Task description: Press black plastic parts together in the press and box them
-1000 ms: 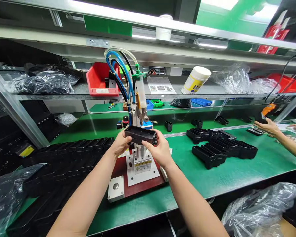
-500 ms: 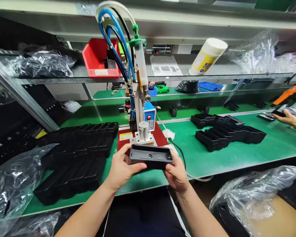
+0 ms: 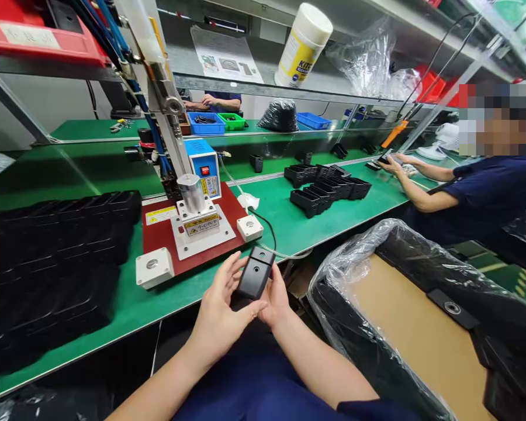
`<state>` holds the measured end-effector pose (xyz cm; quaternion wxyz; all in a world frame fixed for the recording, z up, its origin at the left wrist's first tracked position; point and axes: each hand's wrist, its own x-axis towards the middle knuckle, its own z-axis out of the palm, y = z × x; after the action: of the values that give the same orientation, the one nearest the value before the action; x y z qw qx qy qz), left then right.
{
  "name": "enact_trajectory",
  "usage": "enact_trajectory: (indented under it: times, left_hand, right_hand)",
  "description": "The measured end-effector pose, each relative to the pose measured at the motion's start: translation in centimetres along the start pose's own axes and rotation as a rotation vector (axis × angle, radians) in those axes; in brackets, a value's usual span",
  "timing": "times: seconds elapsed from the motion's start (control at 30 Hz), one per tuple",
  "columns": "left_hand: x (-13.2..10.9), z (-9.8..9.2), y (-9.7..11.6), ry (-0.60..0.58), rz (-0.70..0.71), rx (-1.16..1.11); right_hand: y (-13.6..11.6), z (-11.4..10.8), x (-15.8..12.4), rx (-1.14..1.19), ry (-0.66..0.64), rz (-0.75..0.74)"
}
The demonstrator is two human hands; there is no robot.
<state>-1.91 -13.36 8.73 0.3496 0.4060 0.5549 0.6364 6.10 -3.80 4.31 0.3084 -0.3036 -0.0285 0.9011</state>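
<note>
A black plastic case is held between my two hands, just off the front edge of the green bench. Its closed outer face, with two small round holes, faces me. My left hand grips it from the left, thumb across the lower end. On the right side my right hand supports it, its fingers partly hidden behind the case. Beyond them stands a press fixture on a red base with two white button boxes.
Rows of black cases fill the bench at left; more cases lie at right. A plastic-lined box is at lower right. A co-worker sits at far right. A wipes canister stands on the shelf.
The view has swung right and down. The case has been turned from its open side to its closed face and stands more upright; both hands have shifted around it. The co-worker has come into view.
</note>
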Motion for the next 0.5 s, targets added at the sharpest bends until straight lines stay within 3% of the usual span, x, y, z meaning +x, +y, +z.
enact_trajectory:
  times: [0.3, 0.5]
  left_hand:
    - [-0.4, -0.3, -0.5, 0.083, -0.036, -0.178]
    - [-0.8, 0.0, -1.4, 0.077, -0.006, -0.241]
  right_hand:
    - [1.5, 0.1, -0.2, 0.075, 0.028, 0.069]
    - [1.6, -1.1, -1.1, 0.011, -0.074, 0.287]
